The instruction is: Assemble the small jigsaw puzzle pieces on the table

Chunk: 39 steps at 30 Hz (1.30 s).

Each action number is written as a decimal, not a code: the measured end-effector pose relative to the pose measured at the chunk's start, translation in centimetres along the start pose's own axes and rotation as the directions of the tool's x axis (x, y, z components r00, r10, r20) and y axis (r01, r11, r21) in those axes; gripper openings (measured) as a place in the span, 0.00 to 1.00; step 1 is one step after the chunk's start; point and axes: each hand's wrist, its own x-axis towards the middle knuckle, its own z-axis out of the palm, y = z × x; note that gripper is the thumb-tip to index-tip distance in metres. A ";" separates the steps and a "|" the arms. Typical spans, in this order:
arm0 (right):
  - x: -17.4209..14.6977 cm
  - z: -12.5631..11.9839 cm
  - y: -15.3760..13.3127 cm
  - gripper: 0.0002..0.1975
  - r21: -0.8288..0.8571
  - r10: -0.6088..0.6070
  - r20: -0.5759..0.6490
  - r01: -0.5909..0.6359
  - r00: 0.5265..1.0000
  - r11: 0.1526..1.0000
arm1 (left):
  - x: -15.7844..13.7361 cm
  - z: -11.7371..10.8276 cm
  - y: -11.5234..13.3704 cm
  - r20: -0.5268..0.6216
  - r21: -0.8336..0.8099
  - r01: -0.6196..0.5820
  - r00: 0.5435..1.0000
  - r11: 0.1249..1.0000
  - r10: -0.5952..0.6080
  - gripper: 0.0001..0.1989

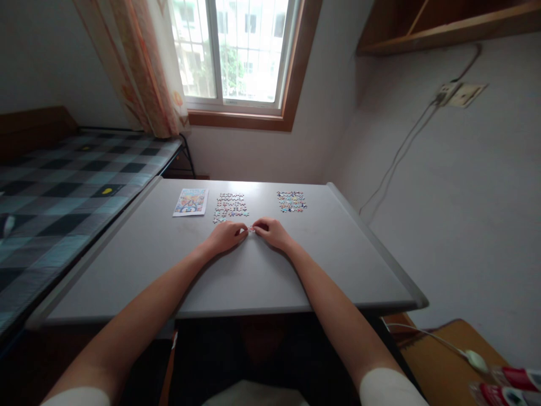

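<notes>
A small puzzle piece (251, 229) lies between my two hands at the middle of the grey table (253, 276). My left hand (227, 235) pinches at its left side with thumb and forefinger. From the right, my right hand (273, 231) pinches the same small piece; whether it is one piece or two joined is too small to tell. Just beyond my left hand, puzzle pieces (230, 206) lie spread in rows. Another group of puzzle pieces (291, 201) sits farther right. To the left rests a colourful picture sheet (191, 203).
A bed with a checked cover (105, 163) stands along the table's left side. Behind are a curtain (143, 67) and a window (249, 51). Cables hang from a wall socket (462, 94) at right. A brown stool (456, 344) holds a white plug or adapter (475, 360).
</notes>
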 end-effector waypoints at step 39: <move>0.0 0.1 0.5 0.04 0.034 -0.027 -0.057 0.029 0.998 0.999 | 0.1 0.1 -0.2 -0.083 -0.075 -0.003 0.997 0.997 -0.003 0.15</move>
